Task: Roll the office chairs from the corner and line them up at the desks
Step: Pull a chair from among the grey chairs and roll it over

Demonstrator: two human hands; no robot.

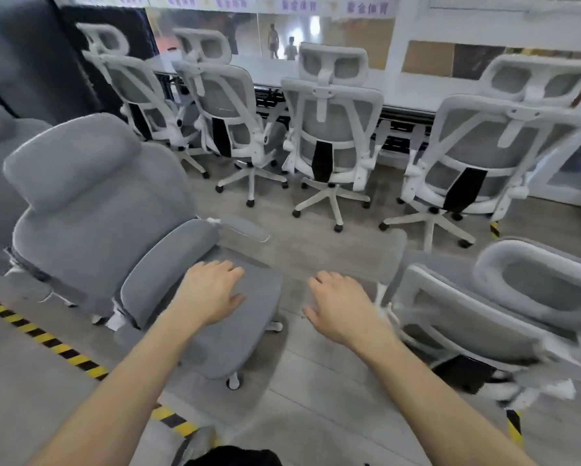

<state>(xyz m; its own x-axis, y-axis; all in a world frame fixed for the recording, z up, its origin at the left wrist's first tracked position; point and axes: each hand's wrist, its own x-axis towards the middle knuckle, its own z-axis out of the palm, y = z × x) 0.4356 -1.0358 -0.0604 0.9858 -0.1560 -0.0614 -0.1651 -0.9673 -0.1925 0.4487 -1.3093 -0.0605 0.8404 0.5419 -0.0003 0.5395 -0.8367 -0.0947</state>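
- Four white-framed chairs (pixel 329 136) stand lined at the far desk (pixel 410 85); that part appears done.
- Padded grey chair (pixel 94 210), near left, and another chair (pixel 504 304), near right, remain unplaced.
- Left hand (pixel 212 290) hovers flat over the grey seat; contact unclear. Right hand (pixel 339 304) relaxed, holding nothing.
- Near-right chair blurred, partly cut off.

Four white-framed mesh office chairs (pixel 329 129) stand in a row, backs to the camera, pushed up to the long white counter (pixel 417 89). A padded grey chair (pixel 91 210) stands near left, another mesh chair (pixel 504 304) near right, blurred.
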